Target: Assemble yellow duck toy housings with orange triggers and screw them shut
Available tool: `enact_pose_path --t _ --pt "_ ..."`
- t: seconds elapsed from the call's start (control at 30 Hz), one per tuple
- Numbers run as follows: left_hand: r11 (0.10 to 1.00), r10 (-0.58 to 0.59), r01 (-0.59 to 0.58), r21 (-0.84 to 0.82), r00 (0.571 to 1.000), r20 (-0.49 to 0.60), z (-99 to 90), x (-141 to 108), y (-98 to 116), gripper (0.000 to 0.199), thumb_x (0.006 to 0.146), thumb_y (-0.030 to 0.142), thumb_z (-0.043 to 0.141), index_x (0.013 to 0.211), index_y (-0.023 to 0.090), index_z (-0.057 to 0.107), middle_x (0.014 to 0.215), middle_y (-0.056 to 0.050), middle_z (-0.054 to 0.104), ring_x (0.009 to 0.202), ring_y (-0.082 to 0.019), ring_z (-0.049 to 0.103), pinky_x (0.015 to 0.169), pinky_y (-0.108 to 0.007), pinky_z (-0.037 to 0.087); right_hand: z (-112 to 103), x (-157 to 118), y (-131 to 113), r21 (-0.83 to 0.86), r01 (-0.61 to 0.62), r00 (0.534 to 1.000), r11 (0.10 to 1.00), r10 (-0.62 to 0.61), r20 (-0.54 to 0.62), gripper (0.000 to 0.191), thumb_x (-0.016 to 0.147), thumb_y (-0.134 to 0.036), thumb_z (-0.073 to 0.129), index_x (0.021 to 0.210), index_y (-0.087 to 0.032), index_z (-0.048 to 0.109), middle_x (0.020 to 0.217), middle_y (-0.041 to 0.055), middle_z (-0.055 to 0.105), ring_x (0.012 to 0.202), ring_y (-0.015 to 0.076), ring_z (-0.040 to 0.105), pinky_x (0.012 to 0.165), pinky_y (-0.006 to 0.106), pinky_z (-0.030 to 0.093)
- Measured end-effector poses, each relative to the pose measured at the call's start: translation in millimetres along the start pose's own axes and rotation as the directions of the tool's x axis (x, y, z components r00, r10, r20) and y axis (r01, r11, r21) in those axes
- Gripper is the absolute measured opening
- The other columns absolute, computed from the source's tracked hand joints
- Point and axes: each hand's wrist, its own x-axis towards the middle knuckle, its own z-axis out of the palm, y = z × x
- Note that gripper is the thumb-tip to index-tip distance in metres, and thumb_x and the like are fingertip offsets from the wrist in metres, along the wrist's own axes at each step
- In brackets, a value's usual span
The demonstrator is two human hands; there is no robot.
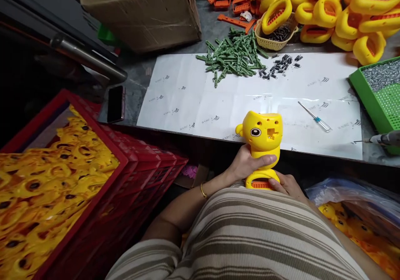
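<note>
A yellow plastic duck-like toy [264,132] with a printed eye and a square cut-out stands upright in front of my striped shirt, at the table's front edge. My left hand [246,163] is wrapped round its neck, thumb across the front. Lower down, my right hand [286,184] grips the ring-shaped handle [262,176], which has an orange ribbed insert. Part of my right hand's fingers is hidden behind the handle.
On the white sheet [187,92] lie green plastic pieces [234,55], black springs [281,65] and a screwdriver [315,117]. A red crate [125,159] of yellow parts stands left, a green screw tray [368,101] right. Yellow handles [328,11] are piled behind; a phone [116,104] lies left.
</note>
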Motion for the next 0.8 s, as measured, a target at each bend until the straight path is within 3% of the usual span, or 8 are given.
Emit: enact_pose_path --t 0.07,0.13,0.2,0.23,0.3,0.4,0.67,0.8 --pt "1.000 0.019 -0.019 0.010 1.000 -0.012 1.6 -1 -1 0.038 0.067 0.038 0.084 0.094 0.014 0.070 0.090 -0.007 0.070 0.083 -0.020 0.064 0.079 -0.034 0.051 -14 -4 -3 -0.060 0.017 1.000 0.998 -0.018 -0.017 0.047 0.095 -0.058 0.040 0.087 -0.019 0.065 0.061 0.0020 0.062 0.051 0.0168 0.056 0.052 0.029 0.040" --pt "1.000 0.029 -0.029 0.010 0.999 -0.016 2.9 -1 -2 0.037 0.067 0.038 0.084 0.092 0.014 0.070 0.089 -0.007 0.070 0.083 -0.020 0.063 0.078 -0.034 0.051 -33 -1 -10 0.008 0.031 0.966 0.999 -0.028 -0.258 0.040 0.094 -0.056 0.046 0.087 -0.021 0.064 0.065 0.0029 0.065 0.054 0.0173 0.058 0.054 0.029 0.043" --pt "0.999 0.038 -0.037 0.022 0.999 -0.005 4.0 0 -2 0.038 0.066 0.037 0.084 0.092 0.014 0.071 0.090 -0.007 0.070 0.083 -0.021 0.064 0.080 -0.035 0.051 -50 11 -21 0.209 0.131 0.835 0.969 0.005 -0.550 0.038 0.093 -0.055 0.052 0.108 -0.023 0.063 0.092 0.0073 0.072 0.074 0.0200 0.066 0.065 0.031 0.051" --pt "0.999 0.038 -0.038 0.033 0.999 0.013 4.4 1 -3 0.038 0.067 0.037 0.084 0.094 0.014 0.071 0.091 -0.008 0.071 0.085 -0.022 0.064 0.081 -0.035 0.051 -56 20 -27 0.311 0.201 0.789 0.929 0.034 -0.613 0.047 0.090 -0.058 0.056 0.122 -0.024 0.058 0.109 0.0097 0.071 0.088 0.0220 0.068 0.074 0.033 0.054" --pt "0.998 0.036 -0.038 0.041 0.998 0.045 4.7 1 -3 0.041 0.067 0.036 0.084 0.099 0.014 0.071 0.095 -0.008 0.072 0.088 -0.022 0.065 0.083 -0.035 0.051 -61 42 -42 0.482 0.260 0.834 0.837 0.057 -0.549 0.077 0.079 -0.067 0.066 0.139 -0.024 0.046 0.132 0.0129 0.062 0.113 0.0265 0.064 0.091 0.039 0.054" --pt "0.999 0.035 -0.036 0.021 0.999 0.037 3.3 0 -3 0.043 0.068 0.036 0.084 0.103 0.015 0.071 0.098 -0.007 0.072 0.089 -0.021 0.065 0.082 -0.033 0.052 -55 71 -61 0.628 0.198 0.919 0.753 0.081 -0.387 0.085 0.073 -0.069 0.070 0.139 -0.021 0.047 0.132 0.0127 0.062 0.122 0.0287 0.059 0.097 0.040 0.052" --pt "0.996 -0.082 0.077 0.054 0.992 0.100 -16.5 -1 2 0.054 0.069 0.039 0.083 0.115 0.016 0.065 0.114 -0.011 0.070 0.108 -0.027 0.064 0.091 -0.036 0.052 -39 86 -75 0.710 0.177 0.897 0.681 0.184 -0.401 0.055 0.074 -0.060 0.074 0.107 -0.018 0.062 0.098 0.0069 0.071 0.083 0.0202 0.066 0.071 0.029 0.055" --pt "0.999 0.026 -0.028 -0.035 0.998 -0.063 -36.2 9 21 0.079 0.071 0.039 0.083 0.140 0.026 0.047 0.133 -0.007 0.062 0.124 -0.025 0.057 0.104 -0.034 0.045 -45 91 -73 0.700 0.172 0.891 0.693 0.194 -0.410 0.054 0.076 -0.061 0.072 0.106 -0.018 0.061 0.096 0.0073 0.070 0.082 0.0202 0.065 0.070 0.030 0.055"
